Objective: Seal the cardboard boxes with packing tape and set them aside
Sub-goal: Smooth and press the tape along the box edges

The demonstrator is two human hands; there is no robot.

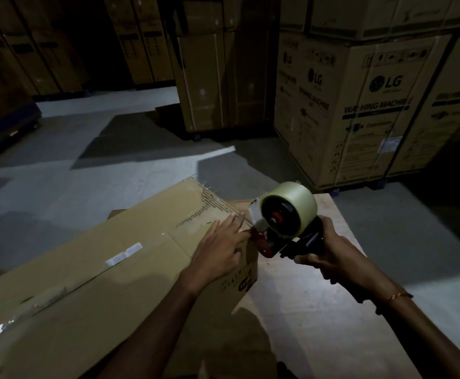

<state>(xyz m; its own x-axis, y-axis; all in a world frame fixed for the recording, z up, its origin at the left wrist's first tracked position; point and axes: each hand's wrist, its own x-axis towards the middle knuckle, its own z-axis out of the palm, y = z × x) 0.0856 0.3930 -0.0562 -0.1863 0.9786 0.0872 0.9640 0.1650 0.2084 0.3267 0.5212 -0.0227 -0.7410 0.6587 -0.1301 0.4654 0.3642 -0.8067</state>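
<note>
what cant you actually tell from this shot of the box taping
Head view only:
- Tape dispenser handle: hidden inside the right hand.
- Cardboard box near end: cut off by the left and bottom edges.
- Box side print: too dark and small to read.
- Tape end under the left hand: covered by fingers.

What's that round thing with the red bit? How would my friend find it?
Start at the long cardboard box lying in front. At its right end, the right hand grips a tape gun. It is the only thing with a pale, shiny tape roll on a red and black frame.
</note>
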